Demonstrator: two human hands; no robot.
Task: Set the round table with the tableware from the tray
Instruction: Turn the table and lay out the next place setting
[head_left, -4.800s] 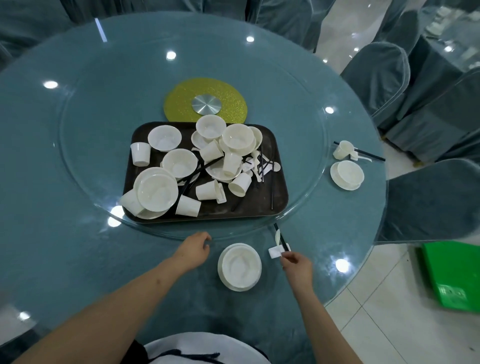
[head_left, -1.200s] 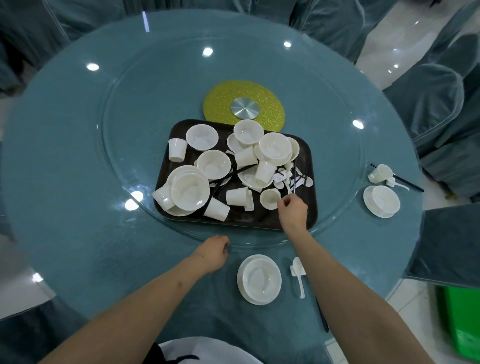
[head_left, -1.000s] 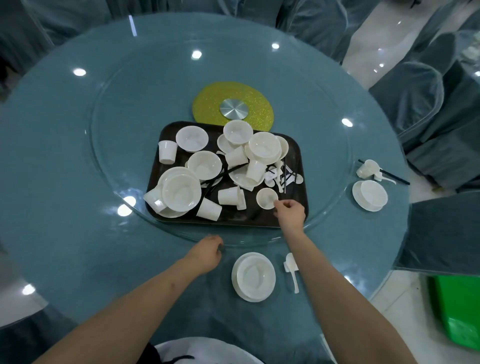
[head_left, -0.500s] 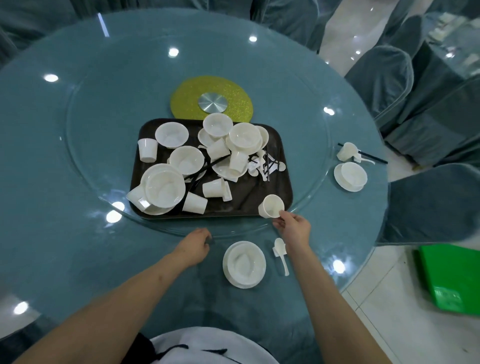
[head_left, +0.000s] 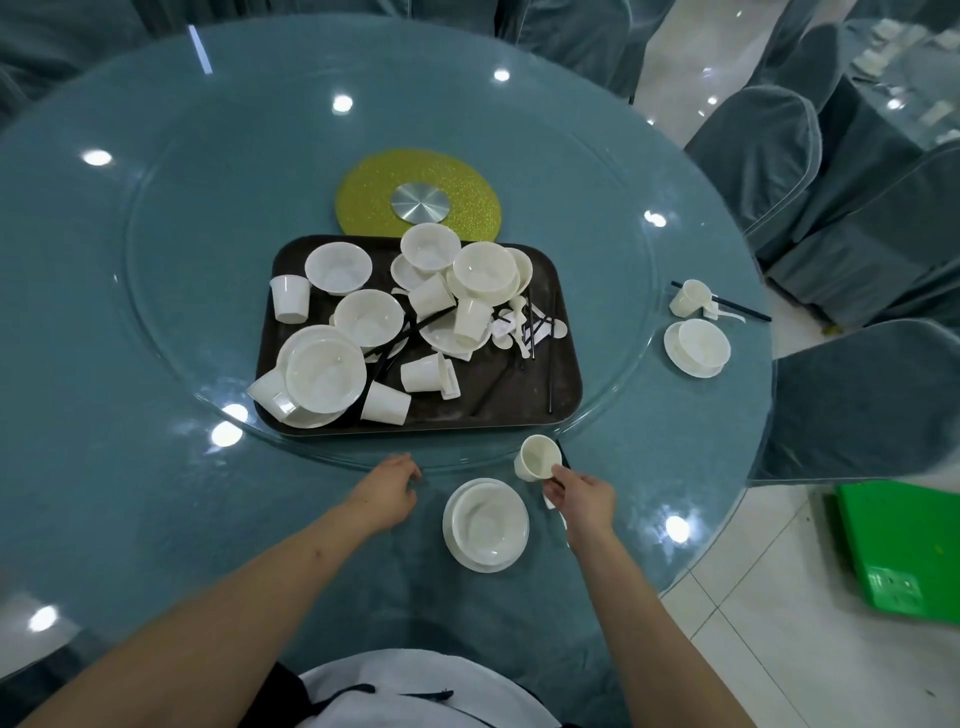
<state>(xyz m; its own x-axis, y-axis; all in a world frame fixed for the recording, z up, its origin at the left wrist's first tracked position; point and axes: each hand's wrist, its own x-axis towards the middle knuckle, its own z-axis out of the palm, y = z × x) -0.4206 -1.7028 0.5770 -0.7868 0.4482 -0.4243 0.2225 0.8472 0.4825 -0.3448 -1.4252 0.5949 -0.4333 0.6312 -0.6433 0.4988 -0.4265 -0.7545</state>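
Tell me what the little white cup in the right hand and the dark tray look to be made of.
Cup: glossy white, probably glazed ceramic or melamine; its smooth, evenly white wall cannot settle which. The right hand pinches its rim.
Tray: dark brown and matte, likely plastic; dull surface with rounded moulded corners.

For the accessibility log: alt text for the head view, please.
The right hand holds a small white cup over the round table, beside a bowl on a plate. The left hand rests at the glass turntable's edge; a dark tray of white tableware sits beyond.
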